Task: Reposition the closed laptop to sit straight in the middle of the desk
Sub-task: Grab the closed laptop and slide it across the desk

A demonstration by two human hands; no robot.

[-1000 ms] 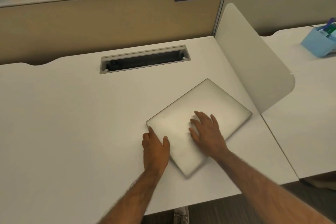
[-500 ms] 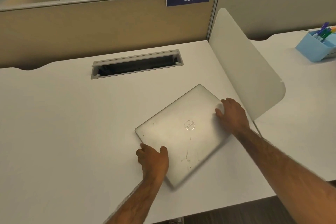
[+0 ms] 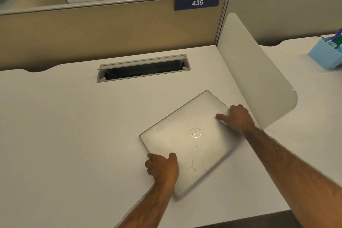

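Observation:
A closed silver laptop (image 3: 187, 140) with a round logo on its lid lies skewed on the white desk (image 3: 64, 135), right of the desk's middle, one corner pointing away from me. My left hand (image 3: 162, 167) grips its near-left edge, thumb on the lid. My right hand (image 3: 236, 117) holds its far-right corner, fingers curled over the edge and thumb lying on the lid. The laptop's near corner looks blurred.
An open cable tray slot (image 3: 143, 68) is set into the desk behind the laptop. A white curved divider (image 3: 257, 79) stands just right of the laptop. A tan partition with a blue "435" sign (image 3: 197, 2) closes the back. A blue pen holder (image 3: 328, 52) stands on the neighbouring desk.
My right hand went from flat on the lid to the laptop's far-right corner. My left hand closed on the near-left edge. The laptop shifted slightly left.

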